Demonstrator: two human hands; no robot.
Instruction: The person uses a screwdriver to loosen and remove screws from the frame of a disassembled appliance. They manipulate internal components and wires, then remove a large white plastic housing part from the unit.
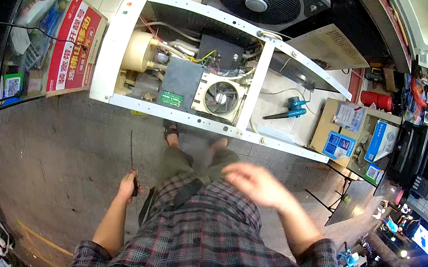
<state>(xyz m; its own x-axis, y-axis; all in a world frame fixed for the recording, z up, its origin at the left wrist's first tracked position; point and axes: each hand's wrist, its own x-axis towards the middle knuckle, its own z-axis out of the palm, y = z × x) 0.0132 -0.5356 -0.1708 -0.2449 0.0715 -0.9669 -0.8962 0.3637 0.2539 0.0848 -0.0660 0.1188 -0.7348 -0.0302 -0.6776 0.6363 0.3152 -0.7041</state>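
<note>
Left hand [127, 186] grips a screwdriver [131, 152] on the near side of the opened appliance [171, 115]; right hand [256, 184], same side, fingers loosely extended, seems empty — a careless shaft swing could damage the appliance's exposed fan [221, 98] or circuit board [172, 98].

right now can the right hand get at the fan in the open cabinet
Probably yes: the right hand looks empty and nothing lies across the fan; it need only reach past the front rail.
</note>
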